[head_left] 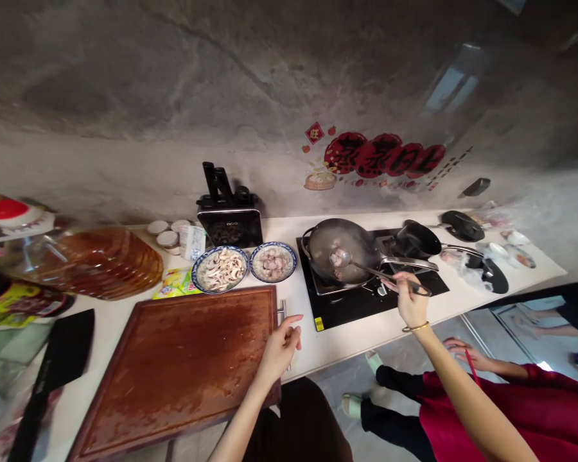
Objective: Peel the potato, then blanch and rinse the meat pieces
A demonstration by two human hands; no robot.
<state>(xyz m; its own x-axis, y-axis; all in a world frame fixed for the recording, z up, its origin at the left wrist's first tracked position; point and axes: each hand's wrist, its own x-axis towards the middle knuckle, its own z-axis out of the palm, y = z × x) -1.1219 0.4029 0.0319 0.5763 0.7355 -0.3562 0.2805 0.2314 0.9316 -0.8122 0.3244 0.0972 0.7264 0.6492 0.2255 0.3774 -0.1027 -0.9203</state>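
1. The fingers (401, 282) of our right hand (411, 307) are wrapped shut around the far end of the ladle (376, 273), and that hand has hold of nothing else.
2. The ladle's bowl hangs just above the middle of the wok (354, 239) and carries pale pieces of meat (338, 258). The wok sits on the black hob (347, 311) towards the back of the counter (318, 350).
3. Our left hand (280, 346) holds nothing. Its fingers are loosely curled, half open, and rest at the right edge of the cutting board (183, 366), well apart from the wok.
4. We grip the ladle at its very end, so we judge that a small roll of the wrist could tip the meat over the rim onto the hob. It could also splash hot liquid towards our forearm.
5. A second pan (417, 239) stands just beside the wok, with its handle close under the ladle. A careless swing could knock it.
6. The mushroom bowl (196, 273) and the meat bowl (293, 255) stand just left of the hob, where drips from a loaded ladle could land.
7. Another person in red (534, 398) is low at the right, below the counter's front edge. A spill over that edge could reach them.
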